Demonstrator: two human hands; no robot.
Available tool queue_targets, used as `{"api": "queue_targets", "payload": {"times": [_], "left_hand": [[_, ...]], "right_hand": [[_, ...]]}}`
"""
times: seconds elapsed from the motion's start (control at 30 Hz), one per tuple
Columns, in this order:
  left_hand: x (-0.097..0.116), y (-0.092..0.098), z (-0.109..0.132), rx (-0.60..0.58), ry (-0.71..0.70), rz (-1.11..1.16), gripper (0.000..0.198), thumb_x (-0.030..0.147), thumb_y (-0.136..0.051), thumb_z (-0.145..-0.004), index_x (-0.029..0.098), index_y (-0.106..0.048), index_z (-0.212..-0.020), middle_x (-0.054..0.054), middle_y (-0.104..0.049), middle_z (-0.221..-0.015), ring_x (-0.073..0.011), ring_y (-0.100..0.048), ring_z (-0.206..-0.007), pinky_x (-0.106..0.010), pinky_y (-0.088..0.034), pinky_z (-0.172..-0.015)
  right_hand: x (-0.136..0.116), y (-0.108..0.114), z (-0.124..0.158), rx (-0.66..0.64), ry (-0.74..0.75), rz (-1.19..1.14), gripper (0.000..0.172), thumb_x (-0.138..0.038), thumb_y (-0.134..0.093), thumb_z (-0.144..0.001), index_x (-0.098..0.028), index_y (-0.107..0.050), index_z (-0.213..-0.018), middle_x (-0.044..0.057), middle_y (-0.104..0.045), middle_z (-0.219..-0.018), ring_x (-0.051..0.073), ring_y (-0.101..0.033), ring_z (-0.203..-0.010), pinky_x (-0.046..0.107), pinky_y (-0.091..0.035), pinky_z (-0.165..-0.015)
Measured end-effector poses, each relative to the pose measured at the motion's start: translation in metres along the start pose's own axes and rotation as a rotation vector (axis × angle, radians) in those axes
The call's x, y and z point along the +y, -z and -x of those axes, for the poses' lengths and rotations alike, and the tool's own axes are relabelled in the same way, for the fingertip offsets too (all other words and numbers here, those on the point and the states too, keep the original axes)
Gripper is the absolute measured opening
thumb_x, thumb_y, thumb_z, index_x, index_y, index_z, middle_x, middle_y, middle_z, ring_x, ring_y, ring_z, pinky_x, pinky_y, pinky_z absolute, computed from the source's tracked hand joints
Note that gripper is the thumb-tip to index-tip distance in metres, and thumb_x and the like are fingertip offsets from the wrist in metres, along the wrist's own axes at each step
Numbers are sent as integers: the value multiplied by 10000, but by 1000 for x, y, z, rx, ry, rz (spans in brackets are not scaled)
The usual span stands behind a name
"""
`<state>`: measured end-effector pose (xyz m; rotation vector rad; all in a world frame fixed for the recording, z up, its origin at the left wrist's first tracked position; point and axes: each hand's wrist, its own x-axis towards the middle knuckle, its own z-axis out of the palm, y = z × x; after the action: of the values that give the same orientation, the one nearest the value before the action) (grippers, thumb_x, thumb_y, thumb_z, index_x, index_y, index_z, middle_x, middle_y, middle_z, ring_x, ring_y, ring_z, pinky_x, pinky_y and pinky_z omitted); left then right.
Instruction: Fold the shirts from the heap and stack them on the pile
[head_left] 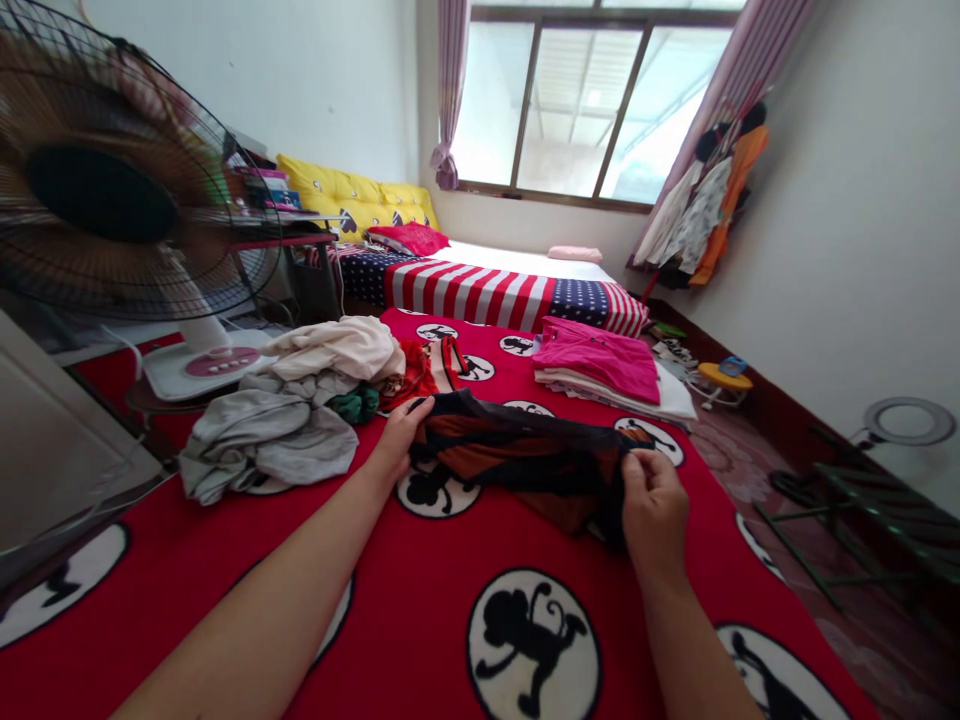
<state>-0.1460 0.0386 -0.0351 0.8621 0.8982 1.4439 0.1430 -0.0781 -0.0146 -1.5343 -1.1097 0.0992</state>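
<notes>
A black and rust-brown garment [517,450] is stretched between my two hands, low over the red bedspread [405,620]; its exact kind I cannot make out. My left hand [405,435] pinches its left end, and my right hand [654,500] grips the right end. Left of the garment lies a loose heap of clothes: a grey one [270,435], a cream one [341,350], a green bit [354,403] and a red patterned one [431,370]. Beyond my right hand sits a folded stack with a pink garment [596,355] on top of white ones.
A fan [105,190] stands at the left, its blades blurred. Against the window is another bed with a stars-and-stripes cover [495,290]. On the right are a green metal rack [885,520], a small yellow stool [724,378], a ring light [909,421] and hanging clothes [705,210].
</notes>
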Motion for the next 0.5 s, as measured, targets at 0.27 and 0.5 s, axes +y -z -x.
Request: {"api": "queue_targets", "payload": {"times": [0.27, 0.5], "left_hand": [[14, 13, -2, 175, -549, -727, 122, 318, -798, -631, 233, -738, -696, -39, -647, -733, -202, -590, -781, -231, -423, -687], [29, 1, -10, 94, -320, -399, 271, 430, -747, -679, 191, -620, -666, -4, -600, -588, -145, -535, -539, -219, -374, -504]], "right_hand": [[-12, 2, -15, 48, -463, -688, 256, -354, -663, -664, -188, -572, -835, -38, -611, -625, 141, -582, -521, 275, -497, -546], [-100, 24, 53, -1049, -253, -834, 275, -451, -669, -787, -195, -612, -871, 80, -696, -964, 200, -681, -779, 300, -539, -668]]}}
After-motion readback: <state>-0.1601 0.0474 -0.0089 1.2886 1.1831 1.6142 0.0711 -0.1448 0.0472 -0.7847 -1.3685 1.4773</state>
